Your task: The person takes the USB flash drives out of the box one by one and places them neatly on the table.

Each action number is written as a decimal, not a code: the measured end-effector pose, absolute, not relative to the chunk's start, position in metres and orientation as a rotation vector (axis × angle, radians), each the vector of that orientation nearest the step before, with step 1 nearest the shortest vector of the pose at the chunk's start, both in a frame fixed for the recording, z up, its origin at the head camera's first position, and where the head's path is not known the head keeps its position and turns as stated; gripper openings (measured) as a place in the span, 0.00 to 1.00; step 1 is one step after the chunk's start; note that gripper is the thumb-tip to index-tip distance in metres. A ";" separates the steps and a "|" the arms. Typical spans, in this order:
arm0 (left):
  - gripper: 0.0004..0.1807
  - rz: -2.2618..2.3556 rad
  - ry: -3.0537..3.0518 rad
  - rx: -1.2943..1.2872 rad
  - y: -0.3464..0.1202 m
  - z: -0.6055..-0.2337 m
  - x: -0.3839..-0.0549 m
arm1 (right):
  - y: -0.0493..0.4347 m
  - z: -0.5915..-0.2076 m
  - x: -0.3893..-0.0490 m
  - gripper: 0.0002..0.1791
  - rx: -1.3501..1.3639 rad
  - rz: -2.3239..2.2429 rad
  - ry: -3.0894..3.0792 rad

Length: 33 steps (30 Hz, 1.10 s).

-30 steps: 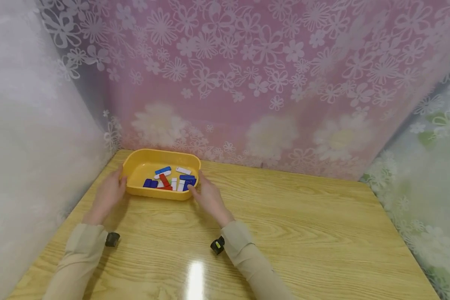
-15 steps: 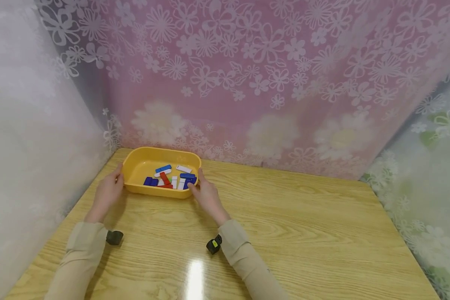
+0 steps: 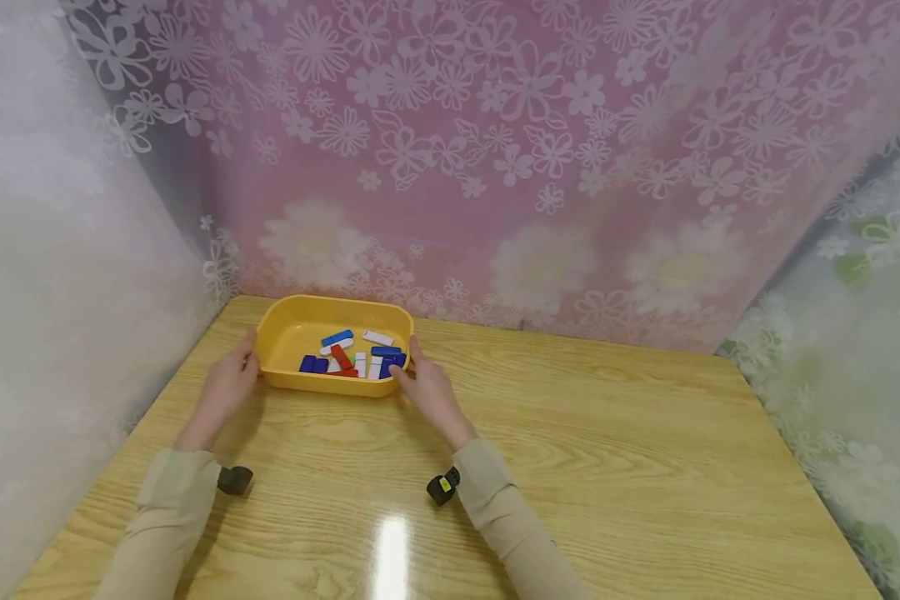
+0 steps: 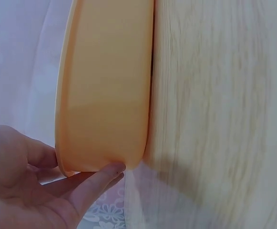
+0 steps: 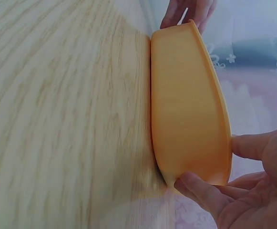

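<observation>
Gripping the yellow plastic tub (image 3: 292, 337) at both ends, your left hand (image 3: 228, 379) and right hand (image 3: 431, 392) have fingers clamped on it; it sits far left on the wood-grain table (image 3: 570, 433), near the pink floral curtain (image 3: 495, 125). Risk: uneven lifting could tip it and slide the loose contents. Inside: blue, white and red USB sticks (image 3: 341, 357), probably, bunched toward the near right, some overlapping.
</observation>
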<state>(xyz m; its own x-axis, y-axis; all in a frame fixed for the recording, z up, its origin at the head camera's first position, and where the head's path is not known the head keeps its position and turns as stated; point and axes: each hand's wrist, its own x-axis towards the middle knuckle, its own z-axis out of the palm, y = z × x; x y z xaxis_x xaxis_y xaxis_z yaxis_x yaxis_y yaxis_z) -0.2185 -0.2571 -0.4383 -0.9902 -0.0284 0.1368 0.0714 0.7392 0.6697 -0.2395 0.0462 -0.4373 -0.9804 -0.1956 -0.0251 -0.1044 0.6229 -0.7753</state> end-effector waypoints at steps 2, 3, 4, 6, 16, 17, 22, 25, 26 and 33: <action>0.27 -1.087 -2.797 -0.039 -0.253 -0.438 -0.218 | 0.050 -0.437 -0.239 0.38 -0.253 -1.290 2.732; 0.27 -1.082 -2.797 -0.045 -0.251 -0.438 -0.218 | 0.053 -0.437 -0.239 0.38 -0.248 -1.284 2.732; 0.27 -1.078 -2.797 -0.048 -0.250 -0.438 -0.218 | 0.054 -0.437 -0.238 0.38 -0.244 -1.284 2.732; 0.27 -1.069 -2.794 -0.057 -0.247 -0.438 -0.217 | 0.058 -0.436 -0.238 0.38 -0.233 -1.281 2.732; 0.27 -1.035 -2.794 -0.145 -0.224 -0.440 -0.212 | 0.082 -0.435 -0.234 0.37 -0.197 -1.232 2.758; 0.27 -1.036 -2.792 -0.157 -0.221 -0.440 -0.211 | 0.084 -0.435 -0.233 0.37 -0.197 -1.235 2.757; 0.28 -1.054 -2.794 -0.189 -0.212 -0.441 -0.210 | 0.098 -0.434 -0.230 0.38 -0.191 -1.238 2.739; 0.28 -1.058 -2.799 -0.212 -0.206 -0.442 -0.212 | 0.106 -0.433 -0.228 0.38 -0.172 -1.234 2.737; 0.28 -1.053 -2.796 -0.221 -0.204 -0.443 -0.211 | 0.108 -0.433 -0.227 0.38 -0.174 -1.229 2.743; 0.28 -1.085 -2.791 -0.230 -0.193 -0.442 -0.212 | 0.121 -0.432 -0.226 0.38 -0.179 -1.234 2.749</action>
